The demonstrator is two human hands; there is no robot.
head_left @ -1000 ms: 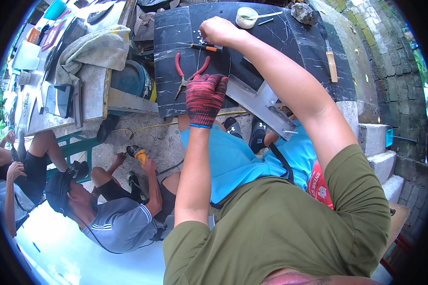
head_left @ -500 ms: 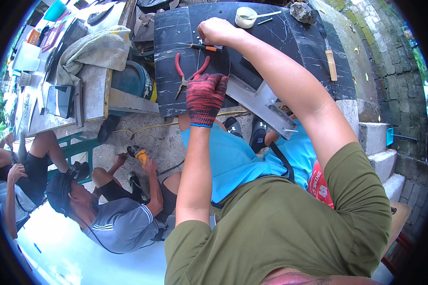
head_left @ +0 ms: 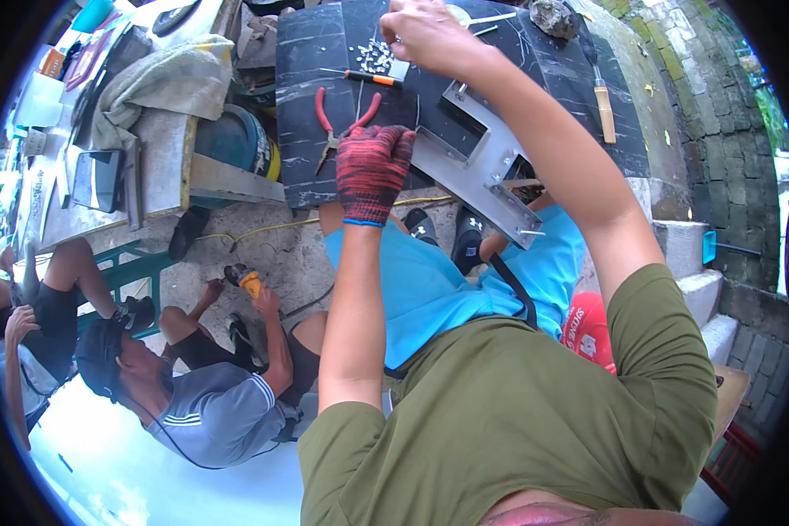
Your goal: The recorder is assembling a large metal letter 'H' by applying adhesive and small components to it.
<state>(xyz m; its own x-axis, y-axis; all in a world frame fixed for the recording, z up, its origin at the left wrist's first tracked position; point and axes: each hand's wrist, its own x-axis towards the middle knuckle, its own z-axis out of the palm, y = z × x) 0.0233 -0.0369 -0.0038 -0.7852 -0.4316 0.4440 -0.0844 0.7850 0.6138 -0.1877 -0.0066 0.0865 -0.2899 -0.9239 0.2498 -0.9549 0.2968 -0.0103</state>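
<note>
My left hand (head_left: pixel 375 174), in a red-and-black knit glove with a blue cuff, is closed round the near-left end of a grey metal bracket (head_left: pixel 475 182). The bracket has cut-out sides and bolts or pins standing on it, and reaches from the table edge over my lap. Bare and bent at the fingers, my right hand (head_left: pixel 431 35) hovers over the far part of the table beside a white cup (head_left: pixel 458 14), its fingertips pinched; what they hold cannot be made out. Below it lies a pile of small white pieces (head_left: pixel 375 58). Red-handled pliers (head_left: pixel 331 131) and an orange-and-black screwdriver (head_left: pixel 373 78) lie near my glove.
The black marble-patterned table (head_left: pixel 311 53) also bears a stone (head_left: pixel 552 17) and a wooden-handled tool (head_left: pixel 604 110). A cluttered workbench (head_left: pixel 162 167) with a cloth (head_left: pixel 171 83) stands left. A co-worker (head_left: pixel 210 394) crouches there with a yellow power tool (head_left: pixel 249 280). Concrete steps (head_left: pixel 688 254) rise at right.
My right hand has moved farther up toward the table's far edge, uncovering the pile of small white pieces. My left hand keeps its hold on the bracket. The whole view has shifted slightly.
</note>
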